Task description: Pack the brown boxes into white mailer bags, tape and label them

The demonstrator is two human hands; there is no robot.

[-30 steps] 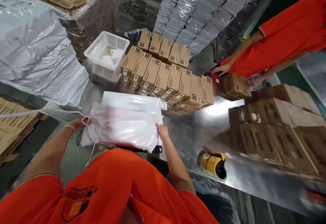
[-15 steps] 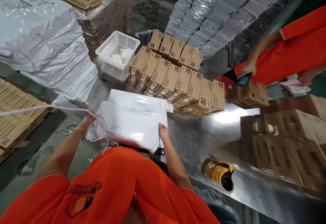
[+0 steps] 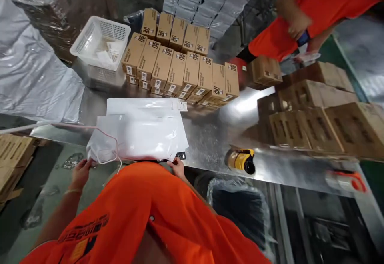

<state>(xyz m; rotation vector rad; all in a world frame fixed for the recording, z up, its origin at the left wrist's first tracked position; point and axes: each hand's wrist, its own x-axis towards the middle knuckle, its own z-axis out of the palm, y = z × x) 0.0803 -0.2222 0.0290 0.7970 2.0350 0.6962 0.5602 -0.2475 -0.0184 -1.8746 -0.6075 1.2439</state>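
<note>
White plastic mailing bags (image 3: pixel 147 134) lie flat on the metal table in front of me, one overlapping another, with a small white label (image 3: pixel 182 106) at the far right corner. My left hand (image 3: pixel 81 174) is closed on the near left corner of the top mailing bag, at the table's edge. With fingers pinched, my right hand (image 3: pixel 177 167) holds the near right edge of the same bag, beside a black strip (image 3: pixel 181 155). A thin pale cord (image 3: pixel 109 133) loops over the left part of the bags.
Several brown cartons (image 3: pixel 186 72) stand in rows behind the bags. A white basket (image 3: pixel 100 42) with papers is at the left. A yellow-and-black tape dispenser (image 3: pixel 241 160) sits right; more cartons (image 3: pixel 303 124) stand beyond. A lined bin (image 3: pixel 240 208) is below. A co-worker (image 3: pixel 318 20) holds a phone.
Both hands have moved down toward my body along the bag, to its near corners. My view has swung right, showing the bin and more of the table.
</note>
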